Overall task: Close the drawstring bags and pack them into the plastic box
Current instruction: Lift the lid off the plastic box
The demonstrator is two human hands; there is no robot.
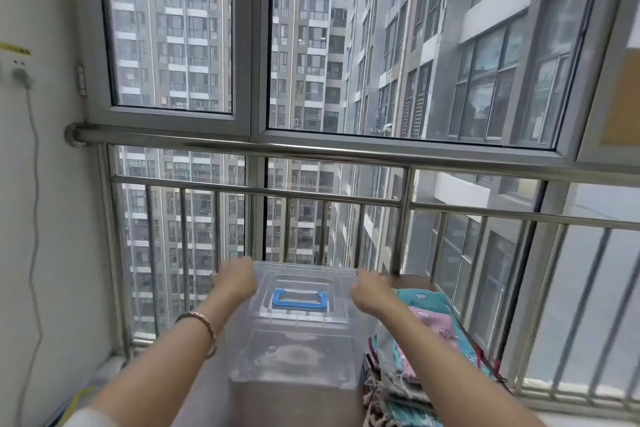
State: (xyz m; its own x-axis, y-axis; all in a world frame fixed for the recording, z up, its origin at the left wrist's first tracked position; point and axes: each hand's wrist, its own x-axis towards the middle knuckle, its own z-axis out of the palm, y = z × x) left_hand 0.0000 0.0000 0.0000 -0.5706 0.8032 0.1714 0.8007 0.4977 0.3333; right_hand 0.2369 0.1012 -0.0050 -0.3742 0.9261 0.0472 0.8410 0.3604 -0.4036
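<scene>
On plastic box (pixel 294 357): left hand (pixel 235 279), right hand (pixel 369 291)

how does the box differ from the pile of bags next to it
The box is clear, rigid plastic with a blue handle; the bags are soft patterned cloth, teal and pink. The box stands as one hard block; the bags lie stacked in a loose pile. The left hand and right hand are at the box's far corners; neither touches the bags. Both sit side by side on the table.
</scene>
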